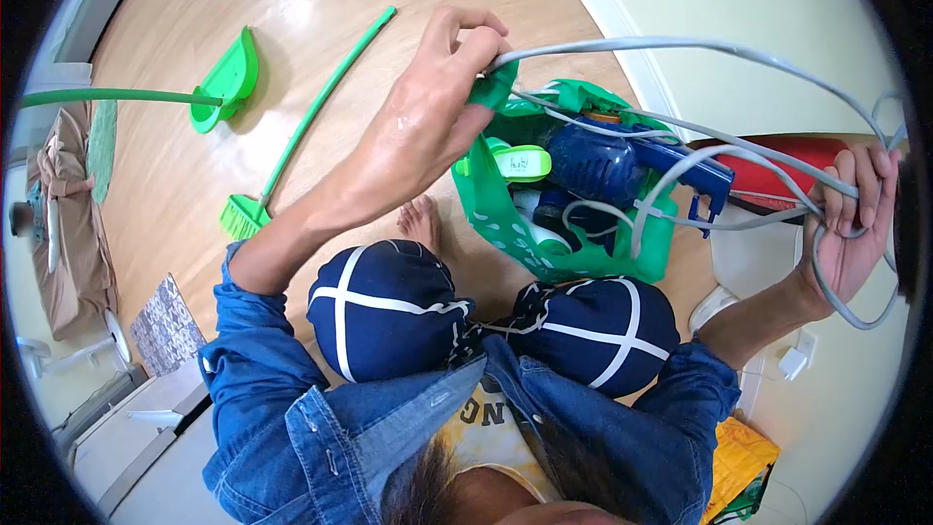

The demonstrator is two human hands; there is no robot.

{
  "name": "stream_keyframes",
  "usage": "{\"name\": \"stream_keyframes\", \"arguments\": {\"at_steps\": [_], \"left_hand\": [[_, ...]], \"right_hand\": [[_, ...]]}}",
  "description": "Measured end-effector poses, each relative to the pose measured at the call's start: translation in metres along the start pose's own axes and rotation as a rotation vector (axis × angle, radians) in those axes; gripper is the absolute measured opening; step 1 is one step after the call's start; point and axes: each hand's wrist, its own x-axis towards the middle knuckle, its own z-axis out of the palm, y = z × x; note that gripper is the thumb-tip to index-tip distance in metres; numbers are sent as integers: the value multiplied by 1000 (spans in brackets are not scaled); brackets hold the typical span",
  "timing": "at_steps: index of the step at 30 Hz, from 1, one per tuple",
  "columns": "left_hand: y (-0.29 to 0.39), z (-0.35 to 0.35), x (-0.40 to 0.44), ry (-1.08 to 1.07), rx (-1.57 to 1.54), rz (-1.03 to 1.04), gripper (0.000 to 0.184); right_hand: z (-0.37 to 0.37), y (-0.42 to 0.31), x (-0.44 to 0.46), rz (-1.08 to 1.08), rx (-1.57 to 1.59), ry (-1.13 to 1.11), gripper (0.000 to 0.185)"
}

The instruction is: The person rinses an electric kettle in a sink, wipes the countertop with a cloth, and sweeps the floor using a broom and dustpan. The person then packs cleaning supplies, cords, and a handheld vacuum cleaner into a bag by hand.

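My left hand (pixel 437 87) is closed on the edge of a green bag (pixel 486 204) with white marks, and a grey cable (pixel 671 44) runs from beside its fingertips. Loops of that cable are gathered in my right hand (pixel 855 204), out at the far right, fingers curled round them. Inside the open bag lies a dark blue device (pixel 598 160) with a trigger handle, its kind unclear. Next to it sits a bright green and white item (pixel 520 163). White and dark bottle-like things lie deeper down, partly hidden by the cable.
On the wooden floor lie a green broom (pixel 311 131) and a green dustpan (pixel 233 83). A red object (pixel 787 170) is behind the bag by the wall. A yellow bag (pixel 743 457) stands at lower right, near a plugged-in charger (pixel 793 362). Brown cloth (pixel 73 224) hangs at left.
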Motion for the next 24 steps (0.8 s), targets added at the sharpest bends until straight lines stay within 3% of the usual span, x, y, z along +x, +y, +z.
{"name": "stream_keyframes", "arguments": {"at_steps": [2, 6, 7, 8, 10, 11, 12, 15, 18, 20, 21, 23, 24], "left_hand": [[-7, 11, -3, 92, -11, -51, 28], [-20, 20, -9, 354, -259, -178, 32], [-25, 18, -12, 310, -189, -308, 32], [-34, 11, -17, 87, -106, -434, 25], [-47, 4, -19, -171, -567, -488, 15], [-40, -12, -17, -391, -675, -692, 19], [-49, -21, -17, -476, -663, -664, 20], [-62, -20, -15, -121, -419, -357, 28], [-59, -26, -7, -25, -497, -551, 29], [-46, -28, -4, 52, -529, -525, 28], [-39, -26, -5, 78, -579, -494, 28], [-33, -27, -6, 117, -752, -487, 28], [-30, -28, -7, 164, -788, -454, 27]], "right_hand": [[-6, 1, -2, -23, 56, 9, 17], [-35, -15, -19, -268, -5, 132, 13], [-45, -25, -26, -305, -30, 146, 14], [-56, -32, -31, -346, -56, 155, 15], [-65, -34, -39, -393, -50, 4, 18], [-68, -34, -42, -414, -49, -68, 19], [-67, -29, -40, -354, 51, -224, 18], [-65, -5, -12, -130, 479, -834, 17], [-10, 49, 22, 29, 744, -1116, 15], [-9, 78, 20, 63, 592, -921, 10], [-13, 96, 20, 36, 286, -840, 11], [-9, 136, 27, -232, -966, -762, 14], [-13, 161, 27, -281, -1335, -752, 16]]}}
